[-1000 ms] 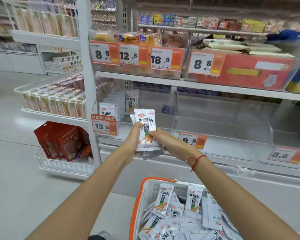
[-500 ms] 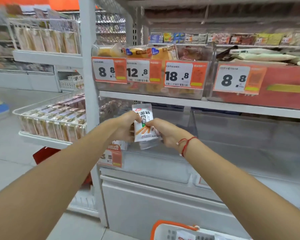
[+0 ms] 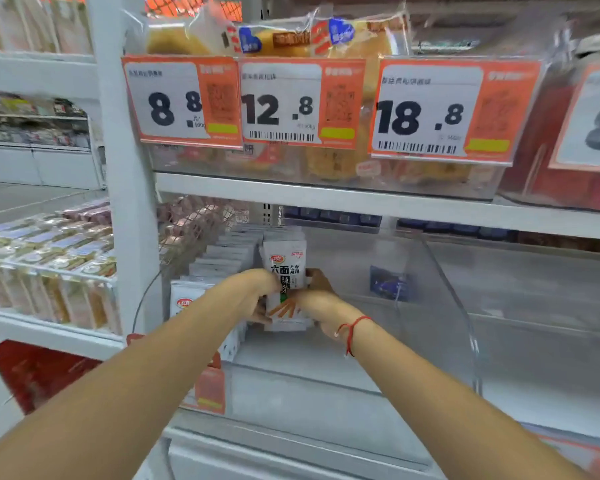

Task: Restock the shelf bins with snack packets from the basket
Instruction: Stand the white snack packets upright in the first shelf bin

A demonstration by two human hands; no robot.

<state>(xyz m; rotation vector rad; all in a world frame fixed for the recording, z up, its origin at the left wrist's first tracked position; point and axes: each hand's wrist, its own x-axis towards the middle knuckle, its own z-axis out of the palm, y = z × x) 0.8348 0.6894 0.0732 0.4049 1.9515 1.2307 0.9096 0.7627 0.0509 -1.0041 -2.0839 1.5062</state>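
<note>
- Both hands are reaching into the clear shelf bin (image 3: 440, 271), the left hand (image 3: 253, 292) and right hand (image 3: 317, 299) gripping a stack of white snack packets (image 3: 286, 271) between them, fingers curled round its sides.
- The stack is standing upright, just beside a row of matching packets (image 3: 222, 258) lining the bin's left side.
- A red string bracelet (image 3: 352, 332) is circling the right wrist.
- Overhead, orange price tags (image 3: 302, 105) are hanging close above, fronting a bin of wrapped bread (image 3: 343, 164).
- A white upright post (image 3: 125, 188) is standing to the left.
</note>
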